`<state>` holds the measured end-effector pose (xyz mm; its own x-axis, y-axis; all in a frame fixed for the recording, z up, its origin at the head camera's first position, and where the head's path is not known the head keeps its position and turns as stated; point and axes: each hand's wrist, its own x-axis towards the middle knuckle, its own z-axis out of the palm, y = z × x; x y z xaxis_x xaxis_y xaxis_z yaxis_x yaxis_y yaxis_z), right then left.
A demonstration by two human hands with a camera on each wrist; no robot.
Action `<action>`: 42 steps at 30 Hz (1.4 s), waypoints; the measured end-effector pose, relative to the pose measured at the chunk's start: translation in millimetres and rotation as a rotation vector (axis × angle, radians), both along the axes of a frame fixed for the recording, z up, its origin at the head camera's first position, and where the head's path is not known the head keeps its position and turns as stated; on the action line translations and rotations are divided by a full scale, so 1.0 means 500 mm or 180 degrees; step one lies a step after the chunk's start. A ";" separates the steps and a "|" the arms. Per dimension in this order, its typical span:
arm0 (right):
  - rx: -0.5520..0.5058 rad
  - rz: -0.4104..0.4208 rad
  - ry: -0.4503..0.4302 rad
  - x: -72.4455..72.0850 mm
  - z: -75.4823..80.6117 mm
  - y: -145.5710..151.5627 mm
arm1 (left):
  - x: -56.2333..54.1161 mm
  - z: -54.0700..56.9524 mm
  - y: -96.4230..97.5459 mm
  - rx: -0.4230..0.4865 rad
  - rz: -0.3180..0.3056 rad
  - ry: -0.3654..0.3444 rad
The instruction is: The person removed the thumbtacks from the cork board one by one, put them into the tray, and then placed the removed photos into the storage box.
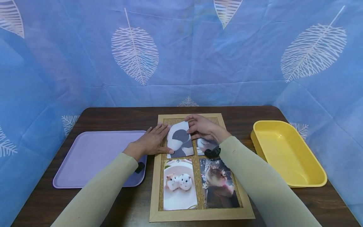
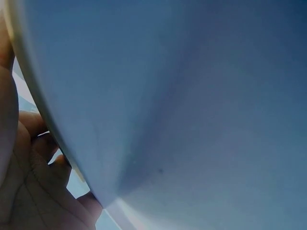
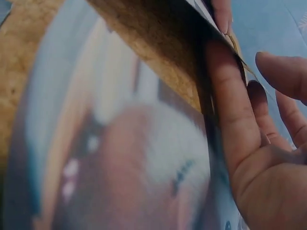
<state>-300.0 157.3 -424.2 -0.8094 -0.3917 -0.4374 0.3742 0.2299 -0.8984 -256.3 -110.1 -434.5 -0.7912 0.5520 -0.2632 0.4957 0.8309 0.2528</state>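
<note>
A wooden-framed cork board point(image 1: 202, 214) lies on the table. Over its upper left part sits a photo print point(image 1: 179, 140) with white and grey shapes, a little askew. My left hand point(image 1: 153, 140) rests across the board's left edge, its straight fingers beside the print and its thumb on the lower left corner. My right hand point(image 1: 207, 127) holds the print by its upper right edge. In the right wrist view, a finger point(image 3: 230, 91) lies along the sheet's shaded underside. Partly hidden below the right hand is another print point(image 1: 202, 145).
The lower half of the board carries a hamster print point(image 1: 178, 184) and a darker animal print point(image 1: 219, 183). A purple tray point(image 1: 93, 157) stands to the left, under the left forearm. To the right is a yellow bin point(image 1: 283, 151). Blue cloth point(image 1: 193, 56) hangs behind the table.
</note>
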 end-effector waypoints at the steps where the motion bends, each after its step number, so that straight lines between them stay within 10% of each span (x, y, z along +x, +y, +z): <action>1: 0.0005 0.0024 0.0011 0.001 0.000 -0.001 | 0.000 0.000 0.000 -0.0006 -0.0001 -0.0004; 29: 0.0035 -0.0084 0.0186 0.020 -0.002 0.000 | -0.010 0.014 -0.009 0.0455 0.0107 -0.0273; 42: -0.0003 -0.0168 0.0301 0.029 0.031 0.039 | 0.036 0.045 -0.026 0.0374 0.0231 -0.0231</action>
